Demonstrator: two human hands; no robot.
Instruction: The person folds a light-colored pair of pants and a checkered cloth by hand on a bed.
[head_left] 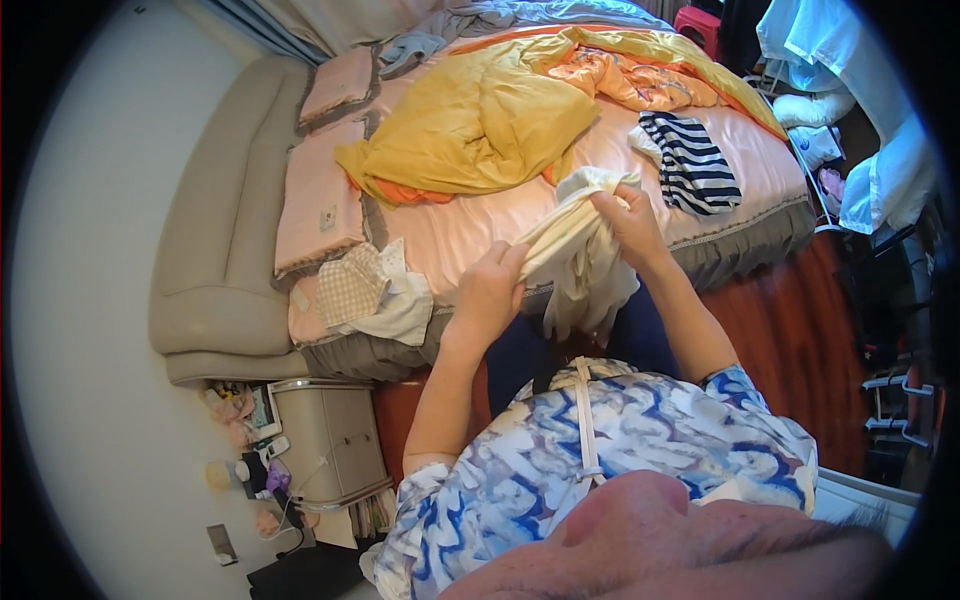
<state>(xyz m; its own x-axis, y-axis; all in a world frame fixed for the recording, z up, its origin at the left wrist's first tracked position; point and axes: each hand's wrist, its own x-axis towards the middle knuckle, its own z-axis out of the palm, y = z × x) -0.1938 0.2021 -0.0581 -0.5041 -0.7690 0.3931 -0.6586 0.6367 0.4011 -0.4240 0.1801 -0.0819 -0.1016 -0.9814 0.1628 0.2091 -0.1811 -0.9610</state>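
A cream-coloured garment (568,240) hangs in front of me, stretched between my two hands over the near edge of the bed. My left hand (490,290) is closed on one end of its gathered cloth. Higher and to the right, my right hand (630,222) grips the other end with the thumb on top. The garment's loose part drops below the hands, and its cut cannot be made out. On the bed to the right lies a folded black-and-white striped garment (690,165). Beige checked cloth (352,287) and white cloth (402,308) rest at the near left corner.
A yellow quilt (490,115) is heaped across the pink bed sheet (755,160). Pillows (325,195) line the beige headboard (225,210). A bedside cabinet (335,440) stands at the lower left. Light blue fabric (880,110) hangs over a rack at the far right.
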